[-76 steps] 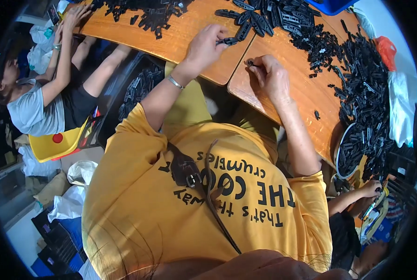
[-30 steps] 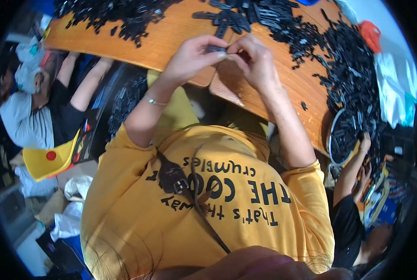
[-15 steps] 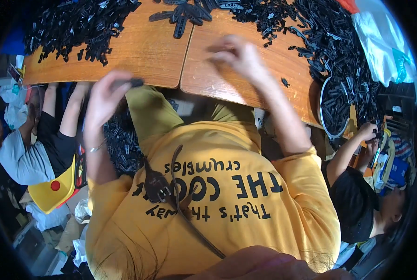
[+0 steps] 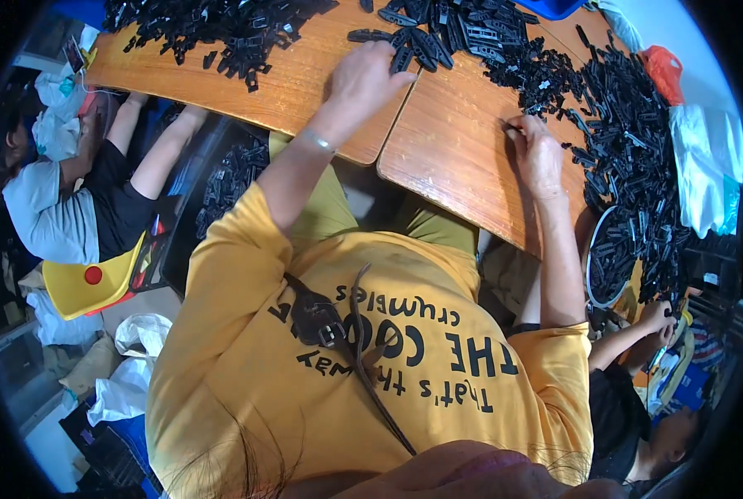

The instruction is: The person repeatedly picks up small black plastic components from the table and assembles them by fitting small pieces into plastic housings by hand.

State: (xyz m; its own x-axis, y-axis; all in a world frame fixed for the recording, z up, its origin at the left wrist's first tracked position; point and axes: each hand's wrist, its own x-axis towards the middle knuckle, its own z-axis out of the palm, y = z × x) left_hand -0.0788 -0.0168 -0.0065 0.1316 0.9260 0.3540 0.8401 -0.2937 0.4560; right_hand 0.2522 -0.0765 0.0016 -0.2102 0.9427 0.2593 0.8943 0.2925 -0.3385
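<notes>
My left hand [image 4: 365,79] is stretched over the far middle of the table, its thumb spread away from the fingers. Its fingertips reach the edge of a group of long, oval black plastic parts [image 4: 421,48] and are partly hidden by the hand's back. Farther right, my right hand [image 4: 540,156] rests low over the wood with thumb and forefinger pinched together. A small dark piece, seemingly black plastic, shows at those fingertips. Just beyond it lies a heap of small black plastic pieces [image 4: 538,79].
Black clips [image 4: 213,29] are heaped at the far left of the wooden table [image 4: 454,125], which has a seam. More black parts [image 4: 629,116] pile up at right, some in a round, white-rimmed container [image 4: 592,266]. Other people sit at both sides, beside a yellow stool [image 4: 88,274].
My left hand has moved from the near edge to the far parts; the black piece it held is no longer visible. My right hand has shifted right beside the small pieces. The view has shifted.
</notes>
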